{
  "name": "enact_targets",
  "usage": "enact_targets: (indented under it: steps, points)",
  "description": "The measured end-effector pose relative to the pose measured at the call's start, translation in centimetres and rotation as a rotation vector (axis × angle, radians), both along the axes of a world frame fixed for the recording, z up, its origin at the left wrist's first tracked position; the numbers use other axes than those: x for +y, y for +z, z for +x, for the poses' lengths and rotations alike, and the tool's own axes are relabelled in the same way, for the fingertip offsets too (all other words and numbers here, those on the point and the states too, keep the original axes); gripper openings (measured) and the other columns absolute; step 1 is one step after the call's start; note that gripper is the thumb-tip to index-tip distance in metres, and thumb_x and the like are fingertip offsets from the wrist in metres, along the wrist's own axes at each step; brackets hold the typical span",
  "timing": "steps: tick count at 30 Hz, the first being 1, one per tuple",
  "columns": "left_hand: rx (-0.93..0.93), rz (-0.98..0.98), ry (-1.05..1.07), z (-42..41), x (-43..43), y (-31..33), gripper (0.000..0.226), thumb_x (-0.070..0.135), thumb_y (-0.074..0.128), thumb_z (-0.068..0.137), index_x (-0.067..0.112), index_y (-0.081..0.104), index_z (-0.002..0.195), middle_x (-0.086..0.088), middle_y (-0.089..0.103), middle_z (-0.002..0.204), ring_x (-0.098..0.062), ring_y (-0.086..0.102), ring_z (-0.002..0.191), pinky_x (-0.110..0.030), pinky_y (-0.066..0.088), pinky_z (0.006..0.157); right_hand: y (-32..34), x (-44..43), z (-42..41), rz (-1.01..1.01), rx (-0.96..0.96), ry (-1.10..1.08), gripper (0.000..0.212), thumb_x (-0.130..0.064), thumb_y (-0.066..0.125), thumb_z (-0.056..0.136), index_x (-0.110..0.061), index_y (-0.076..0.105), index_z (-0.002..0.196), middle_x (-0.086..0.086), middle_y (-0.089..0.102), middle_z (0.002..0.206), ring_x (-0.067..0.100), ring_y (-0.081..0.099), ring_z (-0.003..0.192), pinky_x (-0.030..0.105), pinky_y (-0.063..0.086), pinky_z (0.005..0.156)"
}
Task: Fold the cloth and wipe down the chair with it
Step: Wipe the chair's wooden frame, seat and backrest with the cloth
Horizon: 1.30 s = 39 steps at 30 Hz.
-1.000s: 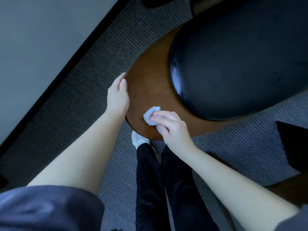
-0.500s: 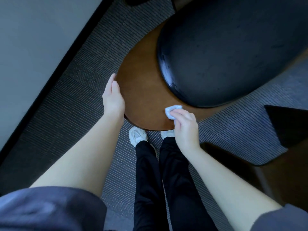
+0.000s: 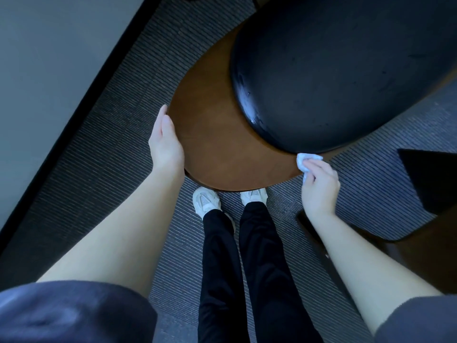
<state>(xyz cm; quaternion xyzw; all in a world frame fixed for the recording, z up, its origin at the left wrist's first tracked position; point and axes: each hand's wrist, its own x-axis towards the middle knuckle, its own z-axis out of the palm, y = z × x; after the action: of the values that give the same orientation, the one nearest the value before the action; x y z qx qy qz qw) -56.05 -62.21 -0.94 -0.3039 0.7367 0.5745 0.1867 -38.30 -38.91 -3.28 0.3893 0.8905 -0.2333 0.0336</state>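
Note:
The chair has a rounded brown wooden back panel (image 3: pixel 215 134) and a black padded seat (image 3: pixel 333 70) beyond it, seen from above. A small folded pale blue cloth (image 3: pixel 304 161) is pinched in my right hand (image 3: pixel 320 186), which presses it on the wood's right edge just below the black cushion. My left hand (image 3: pixel 167 144) lies with straight fingers along the left rim of the wooden panel.
Grey ribbed carpet (image 3: pixel 111 134) covers the floor. A light wall with a dark skirting strip (image 3: pixel 81 102) runs diagonally at the left. My legs and white shoes (image 3: pixel 206 200) stand just under the chair's edge. Dark furniture (image 3: pixel 430 179) sits at the right.
My right hand has slid the cloth rightward along the wooden panel, from its lower middle to its right edge by the cushion. My left hand has stayed on the left rim.

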Motion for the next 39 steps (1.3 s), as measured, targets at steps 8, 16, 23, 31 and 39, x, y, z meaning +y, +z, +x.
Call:
enact_targets:
  steps: [8, 16, 23, 31, 39]
  points:
    - [-0.014, 0.009, -0.018, 0.2, -0.2, 0.2, 0.044, 0.032, 0.027, 0.107, 0.029, 0.041, 0.148, 0.007, 0.038, 0.155, -0.007, 0.035, 0.141, -0.034, 0.029, 0.119, 2.7, -7.9, -2.7, -0.22, 0.223, 0.453, 0.03, 0.006, 0.055, 0.087, -0.01, 0.073, 0.105, 0.0, 0.068, 0.108, 0.021, 0.054, 0.092, 0.021, 0.042, 0.083]
    - [-0.009, 0.033, -0.017, 0.2, -0.4, 0.3, 0.044, 0.034, 0.028, 0.107, 0.028, 0.041, 0.149, 0.007, 0.039, 0.154, -0.008, 0.038, 0.139, -0.034, 0.032, 0.118, 0.5, -5.1, -3.5, -0.092, 0.009, 0.086, 0.044, 0.016, 0.045, 0.079, -0.01, 0.072, 0.102, -0.001, 0.065, 0.103, 0.018, 0.039, 0.085, 0.025, 0.031, 0.07]
    - [-0.005, 0.026, -0.004, 0.4, -0.4, 0.0, 0.043, 0.036, 0.028, 0.107, 0.031, 0.043, 0.147, 0.007, 0.042, 0.152, -0.009, 0.04, 0.139, -0.037, 0.033, 0.117, 1.1, -9.5, -7.8, -0.239, 0.071, 0.125, 0.046, 0.012, 0.039, 0.079, -0.015, 0.073, 0.098, -0.003, 0.064, 0.104, 0.02, 0.043, 0.086, 0.033, 0.04, 0.073]
    - [-0.007, 0.051, 0.0, 0.3, -0.5, -0.2, 0.043, 0.034, 0.03, 0.106, 0.029, 0.044, 0.147, 0.007, 0.043, 0.151, -0.008, 0.041, 0.137, -0.036, 0.034, 0.117, 3.4, -8.9, -4.3, -0.246, 0.188, 0.363, 0.035, 0.012, 0.053, 0.083, -0.012, 0.073, 0.101, -0.003, 0.069, 0.106, 0.024, 0.055, 0.086, 0.025, 0.045, 0.078]
    - [0.005, 0.019, 0.023, 0.4, -0.1, 0.2, 0.043, 0.032, 0.03, 0.107, 0.027, 0.045, 0.146, 0.007, 0.044, 0.151, -0.007, 0.041, 0.137, -0.035, 0.033, 0.117, 0.9, -10.6, -10.3, -0.277, 0.123, 0.119, 0.049, 0.011, 0.041, 0.079, -0.018, 0.073, 0.102, -0.006, 0.065, 0.109, 0.022, 0.048, 0.088, 0.041, 0.047, 0.077]
